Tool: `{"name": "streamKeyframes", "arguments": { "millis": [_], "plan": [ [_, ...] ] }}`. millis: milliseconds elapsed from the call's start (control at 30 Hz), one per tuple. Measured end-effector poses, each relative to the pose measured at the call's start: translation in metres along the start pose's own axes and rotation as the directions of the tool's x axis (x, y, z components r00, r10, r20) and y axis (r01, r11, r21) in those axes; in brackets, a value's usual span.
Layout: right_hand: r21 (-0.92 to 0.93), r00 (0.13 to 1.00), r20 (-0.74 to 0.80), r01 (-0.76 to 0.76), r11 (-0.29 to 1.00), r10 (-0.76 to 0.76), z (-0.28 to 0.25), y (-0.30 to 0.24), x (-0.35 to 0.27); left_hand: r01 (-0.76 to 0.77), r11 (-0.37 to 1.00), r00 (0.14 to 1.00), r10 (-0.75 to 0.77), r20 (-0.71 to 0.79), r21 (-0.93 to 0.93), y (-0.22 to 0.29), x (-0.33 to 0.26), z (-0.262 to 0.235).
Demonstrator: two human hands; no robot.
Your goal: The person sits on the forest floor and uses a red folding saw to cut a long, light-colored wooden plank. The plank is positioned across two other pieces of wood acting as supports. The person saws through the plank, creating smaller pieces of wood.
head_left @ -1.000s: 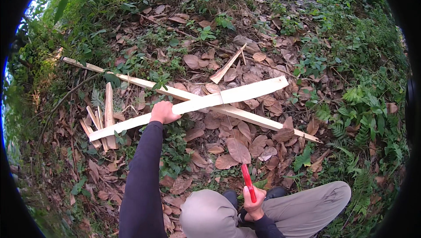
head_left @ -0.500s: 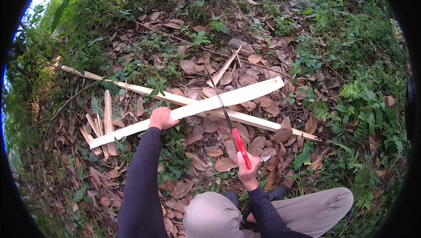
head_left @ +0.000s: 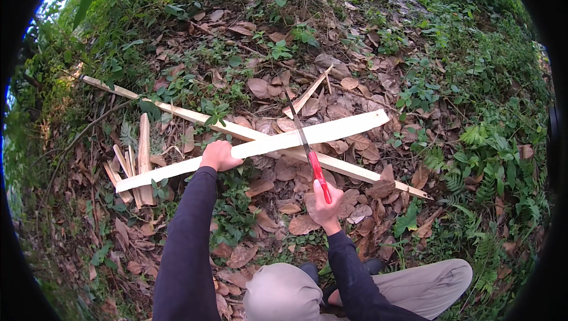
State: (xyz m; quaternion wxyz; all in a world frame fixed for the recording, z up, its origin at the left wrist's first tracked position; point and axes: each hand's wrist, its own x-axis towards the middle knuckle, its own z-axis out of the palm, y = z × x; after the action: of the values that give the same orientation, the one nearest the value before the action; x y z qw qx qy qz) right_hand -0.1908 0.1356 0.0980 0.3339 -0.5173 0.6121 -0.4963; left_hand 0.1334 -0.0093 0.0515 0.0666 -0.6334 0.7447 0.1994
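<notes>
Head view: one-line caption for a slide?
Left hand grips a pale split wooden slat over leaf litter while right hand lays a red-handled saw across it.

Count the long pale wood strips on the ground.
2: one strip held by the left hand, under the saw in the right hand; one thinner strip crossing beneath. Short offcuts lie left; leaves may hide more.
</notes>
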Motion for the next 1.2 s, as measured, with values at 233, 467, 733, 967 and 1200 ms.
{"name": "streamKeyframes", "arguments": {
  "millis": [233, 467, 733, 967, 1200],
  "plan": [
    [-0.029, 0.999, -0.005, 0.051, 0.998, -0.051, 0.001, -0.015, -0.01, 0.063, 0.998, 0.995, -0.062, 0.072, -0.013, 0.0, 0.001, -0.004],
    [-0.038, 1.0, 0.018, 0.005, 0.999, -0.004, 0.01, -0.022, 0.018, 0.03, 0.999, 0.998, -0.029, 0.059, -0.026, 0.003, 0.0, -0.009],
    [-0.081, 0.999, -0.029, 0.013, 0.997, -0.016, 0.014, -0.017, 0.004, 0.045, 0.998, 0.998, -0.042, 0.052, -0.05, 0.005, 0.0, -0.009],
    [-0.067, 1.0, -0.022, 0.0, 0.998, -0.001, -0.015, -0.026, -0.04, 0.034, 0.998, 0.996, -0.029, 0.08, -0.055, -0.002, 0.004, -0.001],
    [-0.072, 0.998, -0.033, -0.055, 0.996, 0.053, -0.017, -0.036, -0.037, -0.001, 1.0, 0.999, 0.001, 0.046, -0.002, -0.006, 0.003, -0.003]
  ]
}}
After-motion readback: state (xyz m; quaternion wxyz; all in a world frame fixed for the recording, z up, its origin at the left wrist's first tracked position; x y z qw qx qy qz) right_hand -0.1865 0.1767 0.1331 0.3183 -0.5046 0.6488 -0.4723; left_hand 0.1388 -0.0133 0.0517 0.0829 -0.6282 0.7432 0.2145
